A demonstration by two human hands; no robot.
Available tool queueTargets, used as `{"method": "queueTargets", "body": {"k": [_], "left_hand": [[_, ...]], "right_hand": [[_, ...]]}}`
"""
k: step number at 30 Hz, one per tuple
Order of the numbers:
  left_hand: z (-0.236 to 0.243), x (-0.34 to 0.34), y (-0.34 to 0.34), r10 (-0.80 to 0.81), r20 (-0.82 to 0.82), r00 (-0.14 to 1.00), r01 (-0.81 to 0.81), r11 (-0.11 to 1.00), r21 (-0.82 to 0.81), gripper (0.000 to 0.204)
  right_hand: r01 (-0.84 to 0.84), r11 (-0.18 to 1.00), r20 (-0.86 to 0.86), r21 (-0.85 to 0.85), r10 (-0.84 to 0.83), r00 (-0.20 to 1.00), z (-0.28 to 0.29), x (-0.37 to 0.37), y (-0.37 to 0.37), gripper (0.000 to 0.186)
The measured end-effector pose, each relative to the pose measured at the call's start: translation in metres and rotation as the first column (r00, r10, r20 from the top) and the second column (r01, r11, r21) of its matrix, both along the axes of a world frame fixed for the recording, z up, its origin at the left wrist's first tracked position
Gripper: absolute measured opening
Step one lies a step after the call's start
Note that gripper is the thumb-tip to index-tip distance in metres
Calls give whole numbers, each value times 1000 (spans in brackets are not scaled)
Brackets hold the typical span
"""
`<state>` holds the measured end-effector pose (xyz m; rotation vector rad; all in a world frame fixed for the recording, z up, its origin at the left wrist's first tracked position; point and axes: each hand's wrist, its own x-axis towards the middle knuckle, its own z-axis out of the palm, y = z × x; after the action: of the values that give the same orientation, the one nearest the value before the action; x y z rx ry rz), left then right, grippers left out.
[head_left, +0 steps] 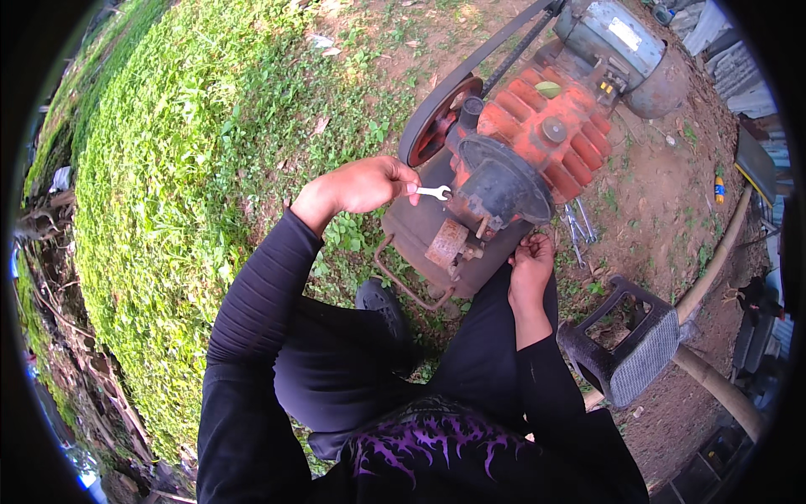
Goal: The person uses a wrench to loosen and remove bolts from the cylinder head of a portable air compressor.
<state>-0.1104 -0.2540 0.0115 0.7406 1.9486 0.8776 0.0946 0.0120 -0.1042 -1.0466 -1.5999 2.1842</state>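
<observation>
My left hand (pixel 363 186) is closed round the handle of a small open-end wrench (pixel 433 192). The wrench's open jaw points right, close to the lower side of the orange-red air compressor pump (pixel 537 126); whether it touches cannot be told. A round black air filter housing (pixel 504 181) sits on the pump's near side. Below it is the worn tank (pixel 420 244) with a rusty box-shaped fitting (pixel 448 242) and a bent metal handle (pixel 401 281). My right hand (pixel 531 270) is beside the tank's right end, above my knee, fingers curled together; anything in them is hidden.
A belt (pixel 495 42) runs from the red pulley (pixel 437 139) to a grey-blue motor (pixel 613 38). Several metal tools (pixel 579 228) lie on the dirt at right. A dark plastic stool (pixel 642 353) stands nearer, beside a bamboo pole (pixel 718 252). Grass (pixel 168 210) covers the left.
</observation>
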Motion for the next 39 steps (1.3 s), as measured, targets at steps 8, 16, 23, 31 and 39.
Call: {"method": "queueTargets", "body": {"k": [8, 16, 23, 31, 39], "left_hand": [[-3, -3, -5, -29, -59, 998, 24, 996, -81, 22], [-3, -2, -3, -7, -63, 998, 4, 999, -47, 24], [1, 2, -5, 14, 32, 999, -12, 998, -61, 23], [9, 2, 3, 21, 4, 1000, -21, 994, -108, 24], [-8, -6, -5, 38, 67, 997, -38, 999, -13, 23]], "right_hand": [[-27, 995, 22, 100, 25, 999, -6, -2, -1, 34], [-27, 994, -34, 102, 31, 999, -6, -3, -3, 39], [-70, 982, -28, 176, 76, 997, -15, -1, -2, 41], [-36, 989, -48, 145, 43, 998, -16, -3, -2, 41], [-31, 990, -48, 139, 38, 998, -13, -3, -4, 40]]}}
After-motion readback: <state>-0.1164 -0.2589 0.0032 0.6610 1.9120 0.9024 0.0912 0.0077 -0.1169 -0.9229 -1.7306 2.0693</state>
